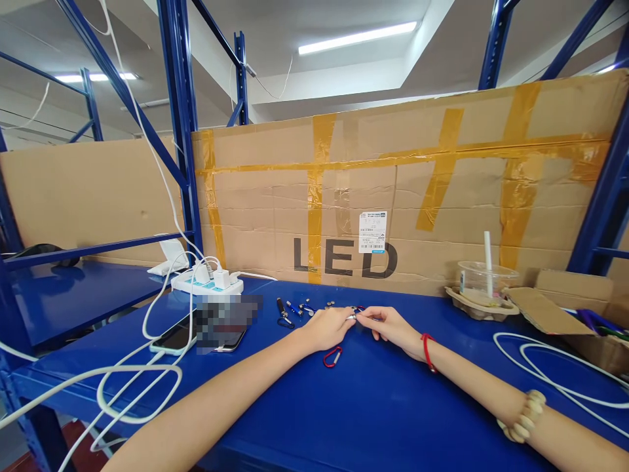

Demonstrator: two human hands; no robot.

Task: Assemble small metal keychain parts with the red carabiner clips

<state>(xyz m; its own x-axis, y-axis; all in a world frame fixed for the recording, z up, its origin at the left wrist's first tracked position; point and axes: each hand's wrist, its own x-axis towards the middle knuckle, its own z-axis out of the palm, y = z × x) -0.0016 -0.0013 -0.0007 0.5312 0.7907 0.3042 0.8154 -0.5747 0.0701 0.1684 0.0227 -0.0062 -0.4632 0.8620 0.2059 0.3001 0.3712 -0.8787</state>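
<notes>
My left hand and my right hand meet over the blue tabletop, fingertips almost touching. Both hands are closed in a pinch. A tiny silvery glint shows between them, too small to name. Just below my left hand lies a red carabiner, flat on the table. Beyond the fingers sit a few small metal pieces, partly hidden by my hands. To the left are a black-and-silver clip-like piece, a small blue cylinder and other little metal parts.
A white power strip with plugs stands back left, near phones and looping white cables. At right are a plastic cup with a straw, an open cardboard box and a coiled cable. Taped cardboard closes the back.
</notes>
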